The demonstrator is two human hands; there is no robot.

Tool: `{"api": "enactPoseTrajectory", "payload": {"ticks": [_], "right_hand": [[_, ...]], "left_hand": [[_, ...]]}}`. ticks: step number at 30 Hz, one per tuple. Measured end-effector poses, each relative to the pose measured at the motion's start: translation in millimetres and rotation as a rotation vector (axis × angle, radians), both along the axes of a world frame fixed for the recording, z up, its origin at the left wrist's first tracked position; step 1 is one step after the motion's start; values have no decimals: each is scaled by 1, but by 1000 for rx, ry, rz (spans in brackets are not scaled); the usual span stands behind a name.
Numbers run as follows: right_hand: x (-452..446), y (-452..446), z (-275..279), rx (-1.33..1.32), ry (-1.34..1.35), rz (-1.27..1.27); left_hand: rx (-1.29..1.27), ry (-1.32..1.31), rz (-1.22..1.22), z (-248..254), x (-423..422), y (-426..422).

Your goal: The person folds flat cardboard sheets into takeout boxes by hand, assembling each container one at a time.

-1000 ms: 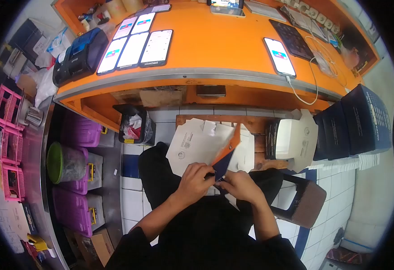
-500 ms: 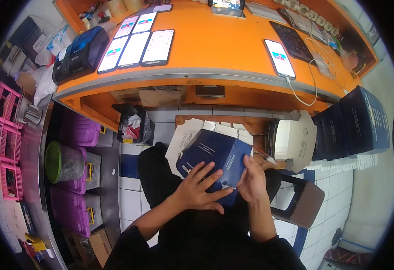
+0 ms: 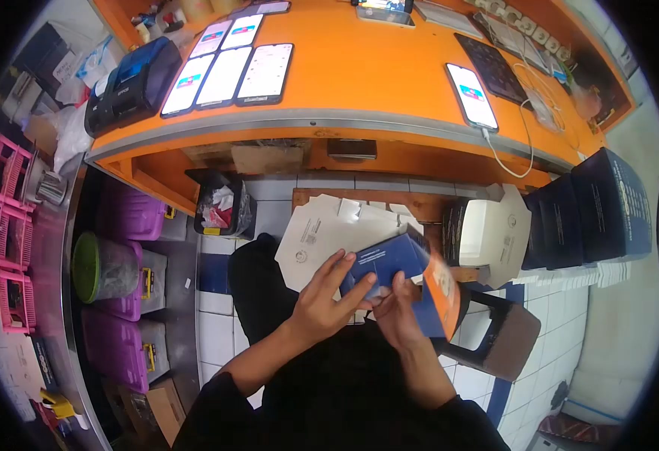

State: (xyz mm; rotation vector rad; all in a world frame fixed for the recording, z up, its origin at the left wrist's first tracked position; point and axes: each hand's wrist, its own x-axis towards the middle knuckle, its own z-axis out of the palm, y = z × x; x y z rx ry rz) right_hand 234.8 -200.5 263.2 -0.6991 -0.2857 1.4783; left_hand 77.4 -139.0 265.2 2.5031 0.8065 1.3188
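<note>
A dark blue cardboard box (image 3: 389, 259), tilted, is held between both hands over my lap. One side of it is orange, facing right and slightly blurred. My left hand (image 3: 325, 297) grips the box's left edge, fingers over the blue panel. My right hand (image 3: 401, 312) is closed on the near edge, its thumb on the blue panel and its fingers partly hidden behind the card. Just beyond the hands, flat cream-coloured carton blanks (image 3: 310, 237) with small printed marks lie on a wooden bench (image 3: 307, 197).
Nested blue boxes (image 3: 611, 203) stand at right beside an open pale box (image 3: 491, 229). Ahead is an orange desk (image 3: 359, 83) with several phones, a cabled phone (image 3: 471, 96) and a black printer (image 3: 135, 86). A small bin (image 3: 225, 207) and purple-lidded tubs (image 3: 119, 346) are at left.
The box has been turned and moved down to the right, bringing its orange side into view and uncovering more of the cream blanks. Both hands have shifted their hold on it.
</note>
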Motion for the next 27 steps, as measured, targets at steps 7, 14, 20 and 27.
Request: {"api": "enactPoseTrajectory", "payload": {"ticks": [7,14,20,27], "right_hand": [[-25,2,15,79,-128,-230],[2,-9,-20,92,-172,-60],[-20,-11,-9,-8,-234,-97],[-10,-9,1,-77,-434,-73]], "left_hand": [[-189,-184,-24,-1,-4,3],[-161,-135,-144,-2,-4,0],[-185,-84,0,-5,8,-2],[-259,-162,31,-4,14,-16]]}}
